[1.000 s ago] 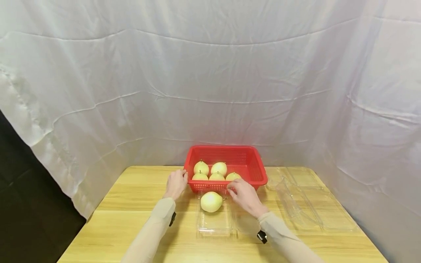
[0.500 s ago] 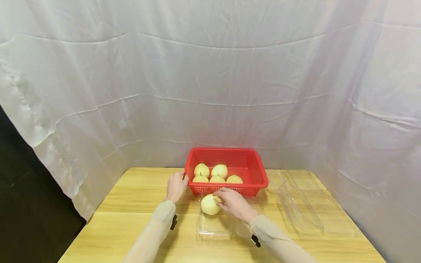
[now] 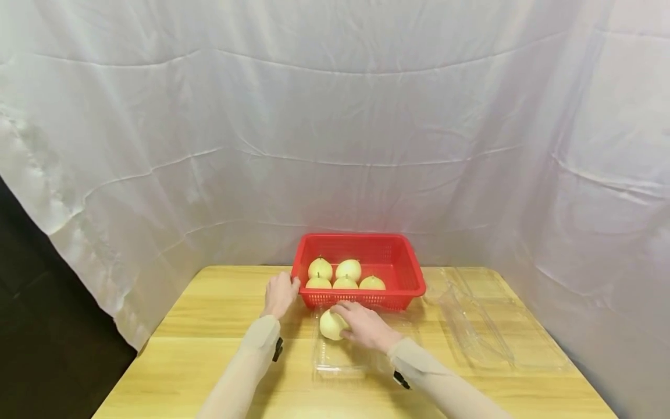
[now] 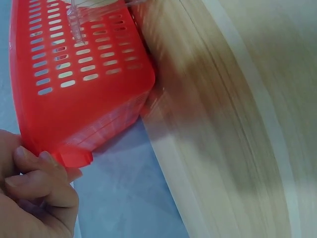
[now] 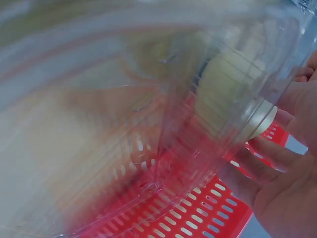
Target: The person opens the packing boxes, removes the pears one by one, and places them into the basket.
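A pale yellow pear (image 3: 331, 325) sits in a clear plastic clamshell box (image 3: 335, 364) in front of the red basket (image 3: 361, 237). My right hand (image 3: 369, 327) grips that pear from the right, its curved fingers on top and side. In the right wrist view the pear (image 5: 225, 94) shows blurred through the clear plastic, with the right hand (image 5: 282, 163) beside it. At the basket's left rim, my left hand (image 3: 281, 295) holds the edge; in the left wrist view the fingers (image 4: 52, 188) pinch the basket's rim tab. Several pears (image 3: 345, 269) lie inside the basket.
More clear plastic boxes (image 3: 473, 326) lie on the right of the wooden table (image 3: 209, 349), partly see-through. A pale curtain (image 3: 335, 116) hangs behind and at the sides. The basket stands near the table's back edge.
My right hand has moved left from beside the pear onto it and now grips it. The pear has barely shifted. My left hand stays at the basket's rim.
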`<control>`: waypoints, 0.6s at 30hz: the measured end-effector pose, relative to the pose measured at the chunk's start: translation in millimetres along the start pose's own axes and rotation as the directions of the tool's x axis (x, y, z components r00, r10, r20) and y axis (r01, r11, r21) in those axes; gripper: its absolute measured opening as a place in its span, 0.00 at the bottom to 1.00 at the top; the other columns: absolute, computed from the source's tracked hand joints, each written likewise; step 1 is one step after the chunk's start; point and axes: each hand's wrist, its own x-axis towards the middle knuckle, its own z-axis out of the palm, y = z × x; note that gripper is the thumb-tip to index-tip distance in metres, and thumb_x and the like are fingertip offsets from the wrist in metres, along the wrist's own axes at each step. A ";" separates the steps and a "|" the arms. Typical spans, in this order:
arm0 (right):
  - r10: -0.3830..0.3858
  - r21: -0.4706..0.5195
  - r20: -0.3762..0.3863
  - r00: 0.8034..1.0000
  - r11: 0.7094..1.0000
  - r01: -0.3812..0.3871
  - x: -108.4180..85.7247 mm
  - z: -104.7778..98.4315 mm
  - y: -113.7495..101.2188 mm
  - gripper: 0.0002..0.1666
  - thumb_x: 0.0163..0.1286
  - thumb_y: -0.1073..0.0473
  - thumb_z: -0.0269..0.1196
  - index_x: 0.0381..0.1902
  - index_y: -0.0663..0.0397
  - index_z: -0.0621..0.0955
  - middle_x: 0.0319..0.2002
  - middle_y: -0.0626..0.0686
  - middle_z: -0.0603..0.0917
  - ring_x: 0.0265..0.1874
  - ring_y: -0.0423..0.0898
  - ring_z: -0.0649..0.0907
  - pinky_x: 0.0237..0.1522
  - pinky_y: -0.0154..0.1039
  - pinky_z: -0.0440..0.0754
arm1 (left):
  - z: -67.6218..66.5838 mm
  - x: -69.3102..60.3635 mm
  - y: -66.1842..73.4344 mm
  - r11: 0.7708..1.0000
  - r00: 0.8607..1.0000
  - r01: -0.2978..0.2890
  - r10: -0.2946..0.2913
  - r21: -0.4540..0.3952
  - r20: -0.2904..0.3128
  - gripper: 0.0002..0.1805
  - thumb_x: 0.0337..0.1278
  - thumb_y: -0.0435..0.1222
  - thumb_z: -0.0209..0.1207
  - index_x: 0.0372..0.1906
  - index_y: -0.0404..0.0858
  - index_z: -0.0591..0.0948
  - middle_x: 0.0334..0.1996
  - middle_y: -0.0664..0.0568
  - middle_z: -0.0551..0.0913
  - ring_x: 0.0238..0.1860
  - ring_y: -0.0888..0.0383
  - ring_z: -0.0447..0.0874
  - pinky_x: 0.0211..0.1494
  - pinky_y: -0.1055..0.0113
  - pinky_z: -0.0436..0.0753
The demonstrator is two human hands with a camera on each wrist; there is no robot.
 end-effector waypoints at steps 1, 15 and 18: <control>-0.003 0.002 0.003 1.000 1.000 0.003 0.6 0.7 -0.4 0.28 0.60 0.57 0.71 0.58 0.49 0.76 0.55 0.50 0.80 0.54 0.49 0.80 0.52 0.47 0.81 | 0.0 -0.3 0.1 1.000 1.000 0.000 0.000 0.007 0.002 0.16 0.63 0.37 0.53 0.18 0.38 0.75 0.16 0.49 0.73 0.22 0.52 0.74 0.27 0.63 0.72; -0.032 0.068 0.150 0.988 0.997 0.022 3.2 2.5 2.3 0.40 0.56 0.55 0.74 0.67 0.40 0.72 0.58 0.48 0.74 0.53 0.46 0.78 0.56 0.44 0.79 | 2.6 -1.9 2.7 0.997 1.000 0.003 -0.003 0.080 -0.001 0.16 0.63 0.38 0.53 0.19 0.37 0.74 0.18 0.47 0.75 0.23 0.49 0.77 0.27 0.56 0.76; -0.027 0.073 0.164 0.986 0.997 0.015 4.9 1.2 1.1 0.42 0.55 0.54 0.75 0.67 0.39 0.71 0.58 0.48 0.74 0.52 0.46 0.79 0.56 0.44 0.79 | 2.1 -0.8 4.4 0.996 1.000 0.008 -0.007 0.091 -0.011 0.16 0.63 0.38 0.53 0.21 0.36 0.75 0.19 0.46 0.76 0.24 0.47 0.78 0.28 0.55 0.77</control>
